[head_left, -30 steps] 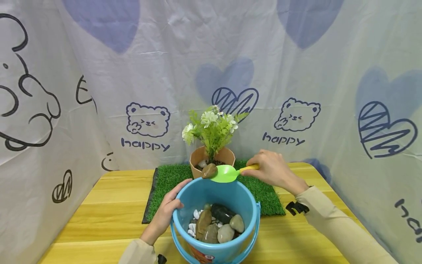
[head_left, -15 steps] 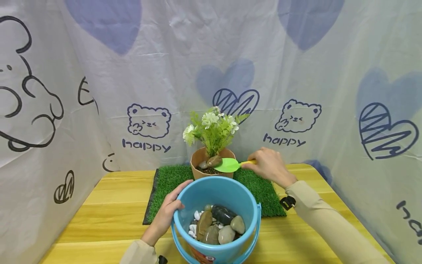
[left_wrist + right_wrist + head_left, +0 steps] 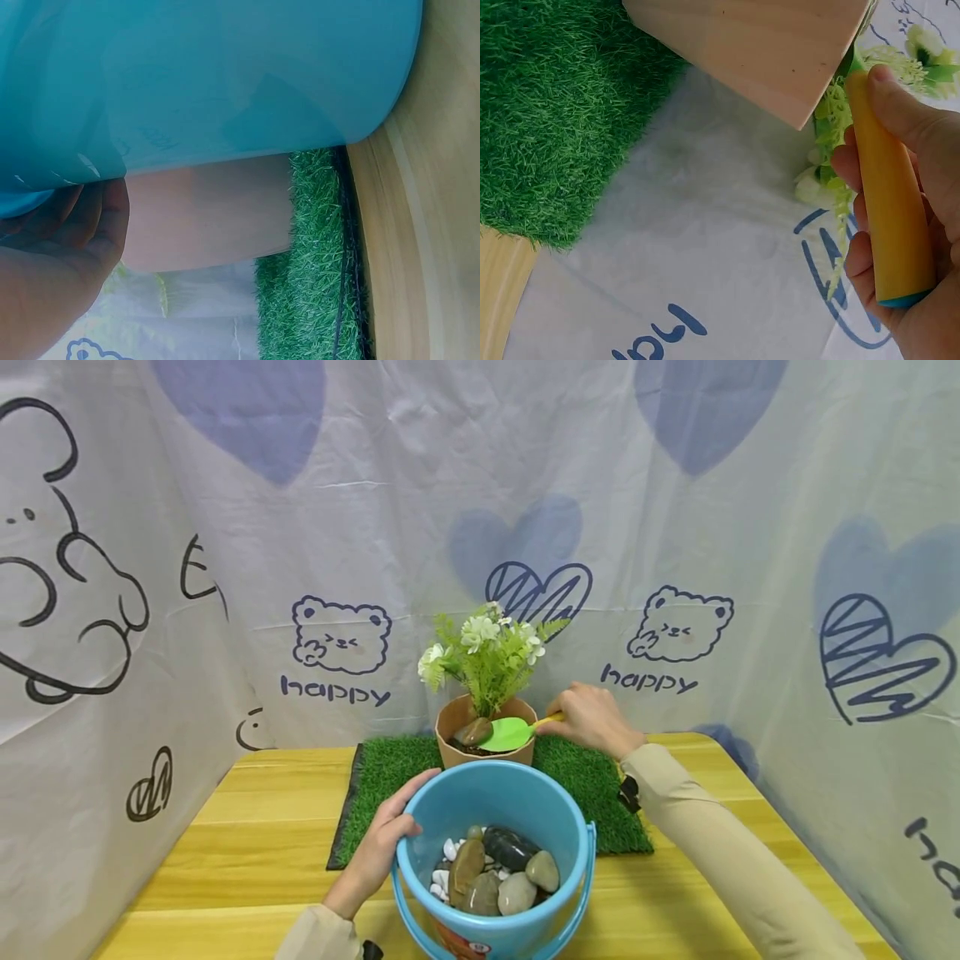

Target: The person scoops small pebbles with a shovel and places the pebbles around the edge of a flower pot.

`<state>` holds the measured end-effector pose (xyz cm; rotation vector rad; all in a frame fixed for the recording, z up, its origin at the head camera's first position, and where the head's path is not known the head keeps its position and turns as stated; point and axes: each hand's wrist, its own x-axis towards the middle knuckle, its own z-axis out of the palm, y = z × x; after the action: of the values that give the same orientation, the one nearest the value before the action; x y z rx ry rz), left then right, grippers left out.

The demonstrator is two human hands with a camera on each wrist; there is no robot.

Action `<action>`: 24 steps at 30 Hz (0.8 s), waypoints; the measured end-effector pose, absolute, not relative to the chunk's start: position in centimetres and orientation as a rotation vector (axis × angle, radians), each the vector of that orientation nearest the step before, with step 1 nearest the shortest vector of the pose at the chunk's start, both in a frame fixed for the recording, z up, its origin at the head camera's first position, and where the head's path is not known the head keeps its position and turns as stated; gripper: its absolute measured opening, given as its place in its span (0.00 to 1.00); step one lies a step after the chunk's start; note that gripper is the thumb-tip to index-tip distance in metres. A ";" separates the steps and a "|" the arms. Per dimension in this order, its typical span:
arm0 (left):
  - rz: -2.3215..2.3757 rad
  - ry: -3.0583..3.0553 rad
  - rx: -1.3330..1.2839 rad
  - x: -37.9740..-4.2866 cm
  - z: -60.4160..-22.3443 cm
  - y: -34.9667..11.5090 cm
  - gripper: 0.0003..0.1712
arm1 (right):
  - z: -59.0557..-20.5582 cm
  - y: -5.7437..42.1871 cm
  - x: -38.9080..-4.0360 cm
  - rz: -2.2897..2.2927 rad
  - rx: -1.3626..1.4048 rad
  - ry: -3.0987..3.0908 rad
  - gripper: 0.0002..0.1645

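Note:
In the head view my right hand (image 3: 596,718) grips a toy shovel by its yellow handle (image 3: 889,195). The green blade (image 3: 507,735) dips into the tan flowerpot (image 3: 487,759), beside a brown stone (image 3: 474,732) lying on the dark soil. White flowers with green leaves (image 3: 483,660) rise from the pot. Nearer to me stands a blue bucket (image 3: 495,785) that holds several large stones and small white pebbles. My left hand (image 3: 382,839) holds its left rim, thumb over the edge; the fingers (image 3: 94,217) lie against the outer wall.
Under the pot spreads a mat of artificial grass (image 3: 600,802) on a wooden table (image 3: 240,827). The bucket's blue handle (image 3: 581,902) hangs down its side. A printed white curtain (image 3: 360,527) encloses the back and both sides.
My right hand brought the shovel from above the bucket's far rim to the pot. The brown stone left the blade and now lies in the pot. My left hand stays on the bucket.

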<state>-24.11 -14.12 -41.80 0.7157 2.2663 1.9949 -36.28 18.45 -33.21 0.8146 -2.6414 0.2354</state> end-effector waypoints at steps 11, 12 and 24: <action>1.979 2.289 0.719 -24.2 -41.8 -14.1 0.43 | -33.5 17.3 -37.9 0.193 0.827 -2.714 0.15; 1.978 2.292 0.722 -24.2 -41.8 -14.1 0.43 | -33.4 17.2 -37.9 0.193 0.828 -2.717 0.15; 1.981 2.286 0.714 -24.2 -41.7 -14.2 0.43 | -33.3 15.5 -38.3 0.048 0.834 -2.725 0.16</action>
<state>-24.21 -14.21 -41.71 0.7144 2.2864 1.9810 -38.35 15.54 -33.26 0.8339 -2.7253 0.0484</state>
